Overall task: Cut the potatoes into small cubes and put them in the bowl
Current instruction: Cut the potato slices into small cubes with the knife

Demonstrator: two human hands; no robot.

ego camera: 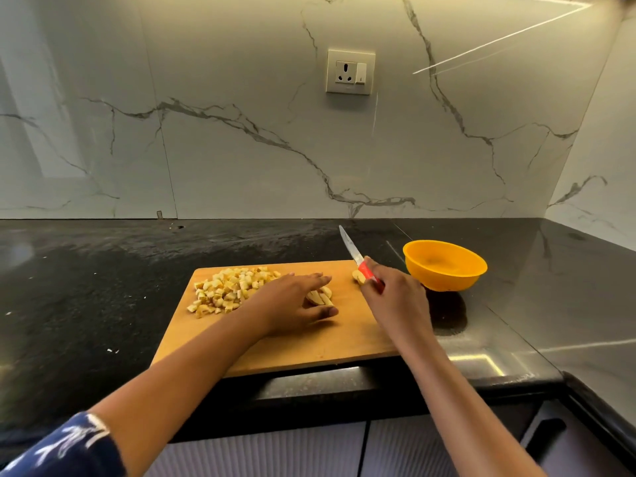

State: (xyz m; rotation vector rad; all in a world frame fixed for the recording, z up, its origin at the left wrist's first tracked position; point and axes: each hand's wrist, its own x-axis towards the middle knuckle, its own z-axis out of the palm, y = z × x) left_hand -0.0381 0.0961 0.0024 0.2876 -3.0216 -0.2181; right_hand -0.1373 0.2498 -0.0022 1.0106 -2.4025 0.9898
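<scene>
A wooden cutting board (309,342) lies on the black counter. A heap of small potato cubes (227,287) covers its far left part. My left hand (292,301) rests on several potato strips (320,297) at the board's middle, fingers curled around them. My right hand (392,297) grips a knife with a red handle (368,271); its blade (348,244) points up and away, off the board. A small potato piece (358,277) lies just left of that hand. An orange bowl (445,265) stands to the right of the board and looks empty.
The black counter (103,287) runs left and turns a corner at the right. A marble wall with a socket (350,72) rises behind. The board overhangs the counter's front edge (344,383), above cabinet doors.
</scene>
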